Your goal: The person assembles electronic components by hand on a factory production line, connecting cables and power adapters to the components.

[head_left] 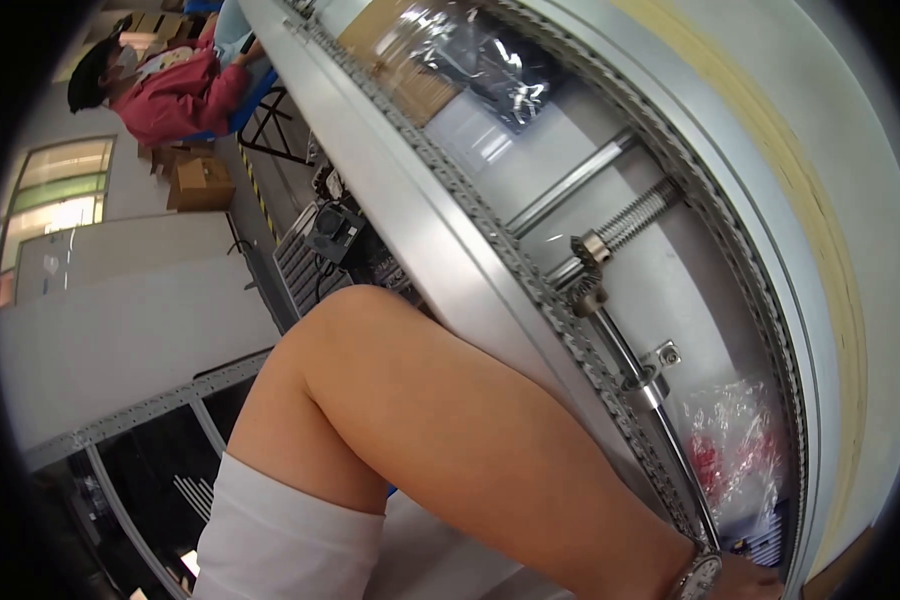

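Workshop, cardboard box (pixel 204 185) in background | left hand (pixel 752 577) at lower edge, grip cannot be told | steel shaft (pixel 684 462) near it, inside metal frame (pixel 400 185), long axis slanting down-right from bevel gear (pixel 587 268) | clear bag (pixel 738 445): red patches, unreadable

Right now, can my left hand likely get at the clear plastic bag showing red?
Probably yes: the left hand is near the clear plastic bag, whose top lies uncovered, though the picture's edge partly cuts off the hand.
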### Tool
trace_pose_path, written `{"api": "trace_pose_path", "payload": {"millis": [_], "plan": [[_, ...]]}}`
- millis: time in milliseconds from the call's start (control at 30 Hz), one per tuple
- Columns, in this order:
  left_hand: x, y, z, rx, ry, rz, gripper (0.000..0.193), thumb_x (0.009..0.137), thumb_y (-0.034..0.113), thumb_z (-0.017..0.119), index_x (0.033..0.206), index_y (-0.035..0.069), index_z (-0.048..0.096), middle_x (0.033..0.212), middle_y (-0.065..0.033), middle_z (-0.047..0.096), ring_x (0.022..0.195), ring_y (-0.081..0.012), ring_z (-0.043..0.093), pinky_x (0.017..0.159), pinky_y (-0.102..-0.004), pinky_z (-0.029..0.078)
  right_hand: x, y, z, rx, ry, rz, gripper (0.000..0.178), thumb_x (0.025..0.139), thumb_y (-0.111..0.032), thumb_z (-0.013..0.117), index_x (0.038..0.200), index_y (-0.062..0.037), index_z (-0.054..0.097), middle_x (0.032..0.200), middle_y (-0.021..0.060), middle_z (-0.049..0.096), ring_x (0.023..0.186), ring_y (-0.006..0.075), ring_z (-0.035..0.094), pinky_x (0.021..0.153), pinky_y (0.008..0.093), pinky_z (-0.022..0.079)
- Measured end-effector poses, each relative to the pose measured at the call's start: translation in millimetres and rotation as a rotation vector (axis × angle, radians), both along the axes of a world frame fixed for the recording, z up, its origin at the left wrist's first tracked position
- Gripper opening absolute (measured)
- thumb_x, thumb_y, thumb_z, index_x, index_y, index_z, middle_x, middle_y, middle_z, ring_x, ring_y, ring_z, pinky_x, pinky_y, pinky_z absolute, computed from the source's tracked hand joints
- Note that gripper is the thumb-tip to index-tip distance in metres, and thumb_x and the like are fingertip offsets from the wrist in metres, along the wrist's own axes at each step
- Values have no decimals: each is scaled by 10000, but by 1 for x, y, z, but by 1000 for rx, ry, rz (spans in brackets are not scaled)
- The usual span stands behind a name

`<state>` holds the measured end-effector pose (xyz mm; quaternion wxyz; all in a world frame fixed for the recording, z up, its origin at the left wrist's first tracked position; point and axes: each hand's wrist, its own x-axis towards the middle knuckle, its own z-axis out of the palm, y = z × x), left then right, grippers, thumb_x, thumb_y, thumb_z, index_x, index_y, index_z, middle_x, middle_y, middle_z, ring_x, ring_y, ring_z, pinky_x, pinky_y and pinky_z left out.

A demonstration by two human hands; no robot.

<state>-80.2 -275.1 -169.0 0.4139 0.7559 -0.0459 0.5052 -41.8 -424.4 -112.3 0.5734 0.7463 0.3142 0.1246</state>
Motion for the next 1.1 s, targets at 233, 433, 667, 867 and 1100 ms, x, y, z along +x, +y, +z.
{"api": "trace_pose_path", "payload": {"millis": [233, 433, 667, 867, 1100], "plan": [[33, -119, -36, -140, 349, -595, 135, 815, 126, 493, 841, 75, 615, 775, -109, 609, 707, -294, 621, 658, -417, 523, -60, 133, -2, 564, -391, -539, 315, 883, -234, 439, 985, 8, 612, 921, 120, 594, 795, 229, 562, 677, 360, 467], [48, -147, -32, -190, 315, -703, 172, 840, 153, 477, 837, 57, 619, 783, -118, 620, 699, -297, 615, 654, -411, 515, -56, 178, -10, 928, -761, -1021, 340, 862, -238, 430, 968, 30, 612, 905, 122, 587, 782, 215, 563, 667, 379, 462], [2, -71, -10, -218, 348, -681, 237, 876, 191, 453, 831, 33, 625, 795, -131, 637, 688, -303, 607, 647, -402, 505, -50, 153, -11, 96, -494, -956, 297, 792, -203, 504, 880, 35, 657, 916, 176, 617, 809, 275, 611, 691, 455, 481], [-24, -39, -30, -6, 449, -574, 298, 906, 223, 433, 826, 12, 630, 805, -142, 651, 678, -307, 599, 642, -394, 496, -57, 162, -24, 269, -767, -578, 278, 776, -173, 555, 919, 39, 663, 930, 195, 633, 787, 288, 611, 687, 442, 489], [0, 11, -20, 213, 509, -456, 373, 941, 260, 410, 821, -12, 635, 817, -154, 667, 667, -313, 591, 636, -385, 485, -8, 121, -35, 295, -1605, -153, 304, 782, -179, 611, 991, 36, 656, 917, 204, 641, 710, 287, 595, 652, 398, 495]]}}
